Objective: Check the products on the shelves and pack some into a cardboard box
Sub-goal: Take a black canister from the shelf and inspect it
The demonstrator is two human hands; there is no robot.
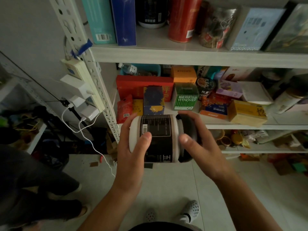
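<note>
At frame centre I am holding a black-labelled white jar (pixel 160 130) sideways before the shelves (pixel 183 57), left hand (pixel 133 150) clasping its base, right hand (pixel 200 147) clasping its dark lid (pixel 185 125), likely checking it; next, reaching the cardboard box, out of view.

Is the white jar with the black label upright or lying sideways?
Sideways: the white cylindrical jar lies horizontal, its base in the left hand, its black round lid in the right hand.

A jar (pixel 160 135) is held sideways before the shelving (pixel 183 55), between left hand (pixel 131 147) and right hand (pixel 198 142).
Its lid (pixel 191 125) is turned rightward; boxes (pixel 185 95) are ranged in the shelving behind it, and a power strip (pixel 78 72) is fixed to the upright (pixel 99 84) at left.
</note>
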